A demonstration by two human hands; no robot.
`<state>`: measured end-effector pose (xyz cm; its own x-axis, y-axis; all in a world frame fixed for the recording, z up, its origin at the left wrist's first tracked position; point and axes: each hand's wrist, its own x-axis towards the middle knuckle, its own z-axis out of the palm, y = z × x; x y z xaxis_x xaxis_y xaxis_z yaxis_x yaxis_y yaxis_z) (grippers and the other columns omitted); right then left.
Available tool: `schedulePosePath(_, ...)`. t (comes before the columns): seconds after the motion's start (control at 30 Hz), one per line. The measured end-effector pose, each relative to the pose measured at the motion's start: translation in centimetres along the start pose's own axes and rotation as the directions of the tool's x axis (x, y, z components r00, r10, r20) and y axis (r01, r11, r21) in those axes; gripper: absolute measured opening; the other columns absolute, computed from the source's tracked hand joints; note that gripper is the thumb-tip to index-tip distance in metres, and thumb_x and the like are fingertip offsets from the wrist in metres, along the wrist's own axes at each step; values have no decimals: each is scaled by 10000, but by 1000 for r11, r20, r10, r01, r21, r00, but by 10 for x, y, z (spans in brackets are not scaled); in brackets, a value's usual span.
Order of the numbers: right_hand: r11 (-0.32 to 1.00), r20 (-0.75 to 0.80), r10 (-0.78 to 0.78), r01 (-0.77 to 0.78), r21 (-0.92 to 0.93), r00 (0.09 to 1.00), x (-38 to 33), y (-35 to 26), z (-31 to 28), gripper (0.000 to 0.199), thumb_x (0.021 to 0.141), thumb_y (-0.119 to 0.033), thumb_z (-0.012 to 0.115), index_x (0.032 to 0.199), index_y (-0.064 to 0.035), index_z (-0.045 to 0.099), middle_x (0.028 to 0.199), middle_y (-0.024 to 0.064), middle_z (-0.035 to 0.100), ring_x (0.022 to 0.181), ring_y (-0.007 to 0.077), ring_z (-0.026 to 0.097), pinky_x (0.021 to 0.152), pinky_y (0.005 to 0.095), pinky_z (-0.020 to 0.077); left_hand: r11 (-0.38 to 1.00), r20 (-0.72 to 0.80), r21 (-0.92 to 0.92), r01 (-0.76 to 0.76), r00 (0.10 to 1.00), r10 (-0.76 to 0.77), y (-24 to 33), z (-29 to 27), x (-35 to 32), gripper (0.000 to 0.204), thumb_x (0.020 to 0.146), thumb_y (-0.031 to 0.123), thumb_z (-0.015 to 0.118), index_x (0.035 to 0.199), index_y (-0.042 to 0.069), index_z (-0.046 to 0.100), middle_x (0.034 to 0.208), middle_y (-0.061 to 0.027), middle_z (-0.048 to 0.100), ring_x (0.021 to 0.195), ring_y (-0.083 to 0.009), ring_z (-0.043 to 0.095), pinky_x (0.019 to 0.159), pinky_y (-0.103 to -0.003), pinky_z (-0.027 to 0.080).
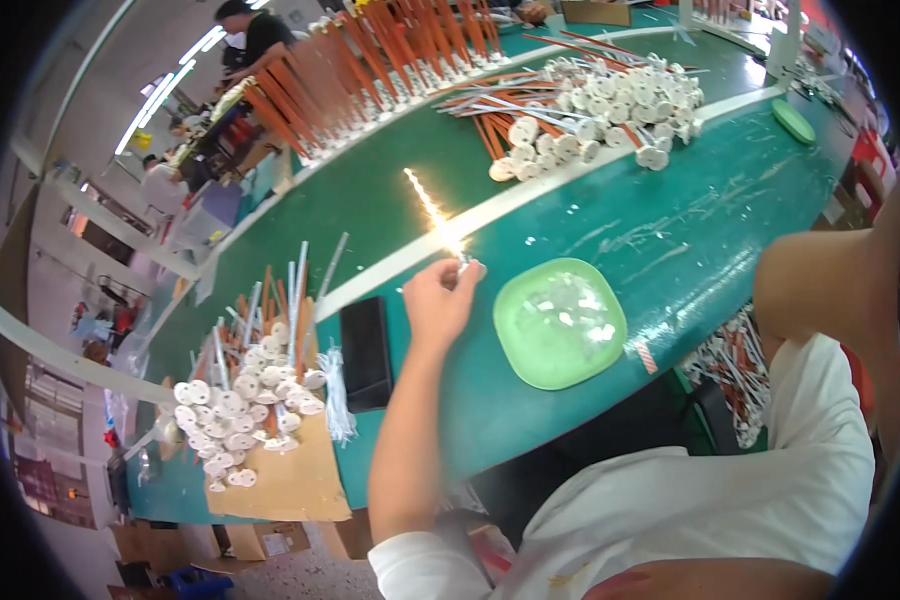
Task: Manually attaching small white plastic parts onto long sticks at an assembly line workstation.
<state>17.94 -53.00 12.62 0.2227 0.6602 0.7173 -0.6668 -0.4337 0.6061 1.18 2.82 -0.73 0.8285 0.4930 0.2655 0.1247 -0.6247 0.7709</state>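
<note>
My left hand (442,300) is raised over the green table, thumb and fingers pinched together. From its fingertips rises a thin, brightly glowing light strip (433,210), slanting up and to the left; its glare hides the finer detail. Just right of this hand lies a light-green square dish (515,350) with small clear pieces (570,310) in it. To the hand's left a black smartphone (366,350) lies flat, beside a bundle of thin whitish wires (336,395). My right arm is bent at the right edge, and its hand is out of view.
Heaps of white round-based parts with orange or clear stems lie at the left (240,410) and far right (630,100). Rows of similar orange-stemmed parts (370,60) stand at the back. Cardboard (310,470) lies near the table's left edge. A person (260,38) stands beyond.
</note>
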Motion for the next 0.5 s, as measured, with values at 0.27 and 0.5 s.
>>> schedulePosePath(0.27, 974, -72, 40, -23, 227, 997, 73, 47, -74, 372, 1007, -213, 443, 1269, -42, 644, 1324, 110, 626, 1172, 289, 572, 1085, 498, 398, 916, -302, 225, -331, 871, 389, 15, -45, 12, 424, 931, 329, 667, 1194, -4, 676, 1216, -220, 663, 1161, -367, 614, 1039, -442, 459)
schedulePosePath(0.5, 902, -161, 110, -31, 430, 981, 127, 67, -121, 359, 1003, -200, 451, 1255, -36, 647, 1301, 115, 634, 1144, 280, 580, 1057, 479, 409, 550, -608, -503, -666, 726, 323, 158, -149, -41, 375, 989, 150, 575, 1329, -5, 606, 1207, -97, 668, 1066, -211, 635, 935, -383, 503)
